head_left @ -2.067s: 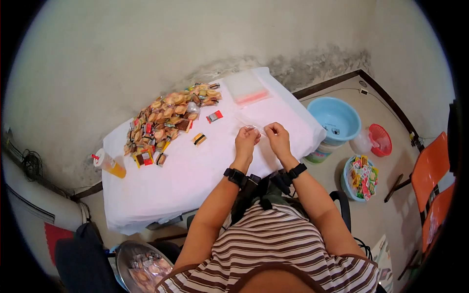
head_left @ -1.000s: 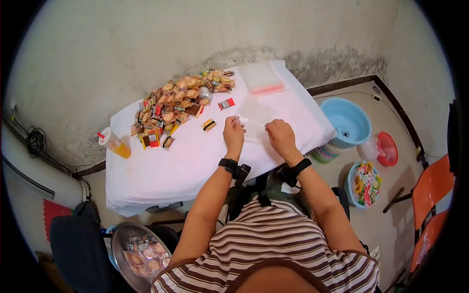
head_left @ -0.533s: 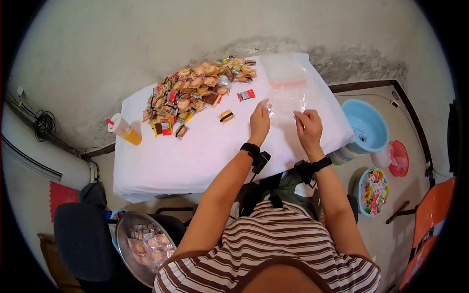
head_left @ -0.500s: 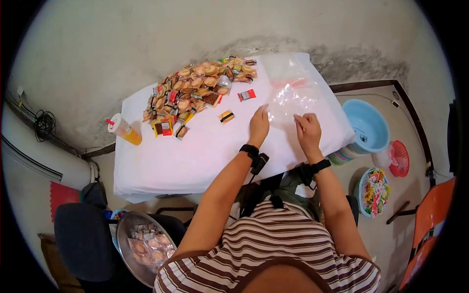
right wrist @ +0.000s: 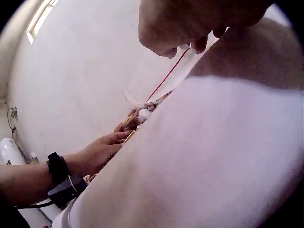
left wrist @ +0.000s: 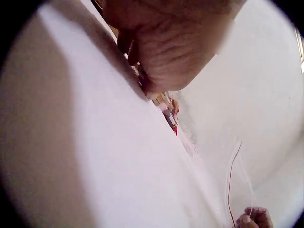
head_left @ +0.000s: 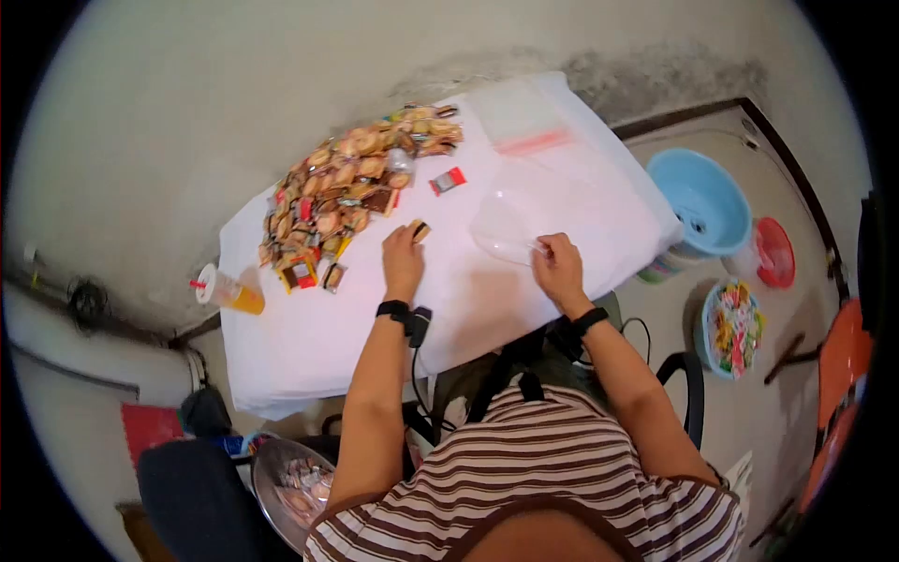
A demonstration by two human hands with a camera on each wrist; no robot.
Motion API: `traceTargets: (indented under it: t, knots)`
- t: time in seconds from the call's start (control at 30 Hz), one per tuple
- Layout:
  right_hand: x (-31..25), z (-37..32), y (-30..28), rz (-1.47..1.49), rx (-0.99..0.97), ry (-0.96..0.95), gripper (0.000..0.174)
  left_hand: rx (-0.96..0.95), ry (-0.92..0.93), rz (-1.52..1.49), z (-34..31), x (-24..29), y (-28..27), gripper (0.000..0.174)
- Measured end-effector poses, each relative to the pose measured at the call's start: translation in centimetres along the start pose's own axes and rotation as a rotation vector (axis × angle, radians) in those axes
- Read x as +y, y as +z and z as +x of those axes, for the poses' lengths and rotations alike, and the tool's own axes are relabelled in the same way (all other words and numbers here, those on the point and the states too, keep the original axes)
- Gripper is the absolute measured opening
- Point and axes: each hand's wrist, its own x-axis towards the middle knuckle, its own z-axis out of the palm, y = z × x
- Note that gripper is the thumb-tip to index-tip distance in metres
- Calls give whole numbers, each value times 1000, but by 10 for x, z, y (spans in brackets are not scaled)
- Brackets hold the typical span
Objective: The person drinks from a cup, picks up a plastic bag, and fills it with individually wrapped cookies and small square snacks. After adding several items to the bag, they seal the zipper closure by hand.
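In the head view my left hand point(head_left: 403, 264) is at a small wrapped cake point(head_left: 420, 229) with a dark band, the fingers covering its left part and pinching it close over the white cloth. From the left wrist view, the back of this hand hides the fingertips. My right hand point(head_left: 559, 272) pinches the edge of a clear plastic zip bag point(head_left: 503, 225), whose mouth bulges open toward me. The bag's red zip line point(right wrist: 167, 78) shows in the right wrist view. A red and grey wrapped snack point(head_left: 448, 181) lies between the bag and the snack pile.
A heap of wrapped biscuits and cakes point(head_left: 351, 173) covers the table's back left. A stack of clear bags point(head_left: 524, 117) lies at the back right. A drink cup point(head_left: 228, 288) stands at the left edge. Blue basins point(head_left: 698, 197) and a red basket point(head_left: 775, 253) are right of the table.
My left hand has let go of the bag and moved left to the wrapped cake. My right hand keeps the bag, which now bulges open. The head view has shifted and tilted.
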Motion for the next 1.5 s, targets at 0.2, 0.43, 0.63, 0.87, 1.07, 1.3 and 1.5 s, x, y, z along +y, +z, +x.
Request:
traceTargets:
  t: [0.2,0.43,0.63,0.87,1.07,1.3,1.5]
  knots:
    - [0,0,0,7,-14,50,7,48,-35,-191,-20,47,-9,36]
    - [-8,2,-4,-42,8,-36,6,-183,358,-226,-67,131,3,36]
    - [-7,-7,-6,48,-53,-78,9,-156,276,-219,-46,136,44,37]
    - [4,-15,-16,32,-53,-85,10,-211,470,-266,-46,126,61,34]
    - [-4,-12,-15,-198,-52,-135,15,-325,271,-378,-54,128,65,34]
    - [20,5,-11,-367,-86,105,8,-126,466,-241,-57,135,66,30]
    - [19,-12,-10,-116,-89,-51,5,-364,524,-22,-29,153,66,33]
